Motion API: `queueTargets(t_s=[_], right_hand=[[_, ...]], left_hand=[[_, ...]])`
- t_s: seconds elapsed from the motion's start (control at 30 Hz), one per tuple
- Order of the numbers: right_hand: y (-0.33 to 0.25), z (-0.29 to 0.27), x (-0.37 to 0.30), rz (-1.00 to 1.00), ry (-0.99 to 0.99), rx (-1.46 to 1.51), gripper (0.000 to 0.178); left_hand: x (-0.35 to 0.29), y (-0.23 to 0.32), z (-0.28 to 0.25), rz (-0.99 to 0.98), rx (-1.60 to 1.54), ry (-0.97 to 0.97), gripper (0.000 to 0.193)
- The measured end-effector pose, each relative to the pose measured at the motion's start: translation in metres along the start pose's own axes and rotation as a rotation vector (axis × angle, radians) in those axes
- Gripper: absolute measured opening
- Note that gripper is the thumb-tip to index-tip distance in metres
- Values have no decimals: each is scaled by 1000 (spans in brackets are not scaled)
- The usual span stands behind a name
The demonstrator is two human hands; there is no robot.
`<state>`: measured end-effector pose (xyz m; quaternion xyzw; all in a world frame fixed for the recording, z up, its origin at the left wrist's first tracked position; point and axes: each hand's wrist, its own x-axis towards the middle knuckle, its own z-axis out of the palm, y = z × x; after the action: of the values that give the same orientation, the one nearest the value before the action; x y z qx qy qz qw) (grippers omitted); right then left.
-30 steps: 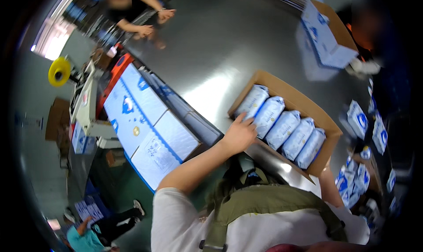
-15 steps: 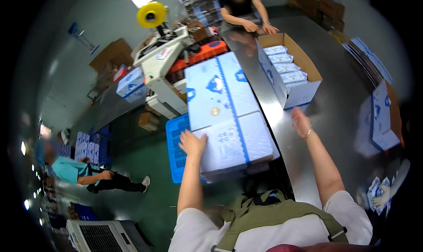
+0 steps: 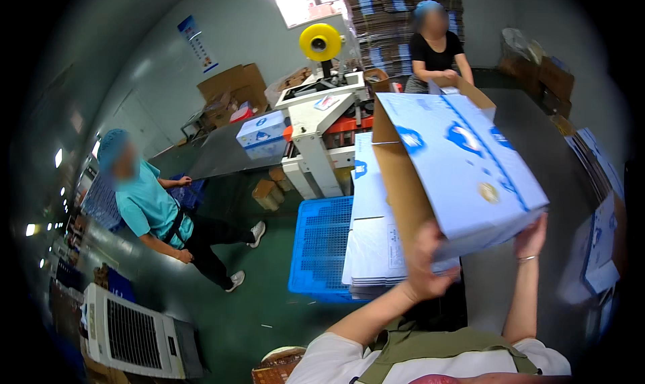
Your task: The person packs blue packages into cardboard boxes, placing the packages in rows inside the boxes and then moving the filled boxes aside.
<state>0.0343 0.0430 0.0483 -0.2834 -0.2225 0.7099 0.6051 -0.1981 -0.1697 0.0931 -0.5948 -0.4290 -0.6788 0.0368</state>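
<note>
A white cardboard box with blue print and a brown inside is held up in front of me, unfolded and tilted, one open end facing left. My left hand is closed on its lower near left corner. At the near right corner my right hand, with a bracelet at the wrist, grips the same box. Below and left of it lies a stack of flat folded boxes, overlapping a blue plastic crate. Behind the held box, another open box shows only in part.
A metal table runs along my right, with an open box near its right edge. Ahead stands a tape-sealing machine with a yellow roll. One co-worker is across the table, another to the left. An air cooler stands lower left.
A flat box has come off the stack and is now opened out in both my hands, raised to the right. The view has swung left. The left co-worker now appears larger and more upright.
</note>
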Motion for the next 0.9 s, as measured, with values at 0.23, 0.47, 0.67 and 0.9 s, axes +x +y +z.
queueTargets(t_s=[0.23, 0.47, 0.67, 0.9], right_hand=[[-234, -151, -77, -947, 197, -1371, 30], [-147, -172, -178, -94, -298, -2195, 39], [-132, -225, -223, 311, -178, -2181, 34], [-139, -229, -205, -337, -310, -1729, 24]], left_hand=[[-88, 8, 68, -412, -512, -1326, 55], [73, -55, 176, -3, 25, -758, 95], [105, -10, 279, 262, 271, -1829, 111], [48, -8, 322, 311, 418, -2274, 88]])
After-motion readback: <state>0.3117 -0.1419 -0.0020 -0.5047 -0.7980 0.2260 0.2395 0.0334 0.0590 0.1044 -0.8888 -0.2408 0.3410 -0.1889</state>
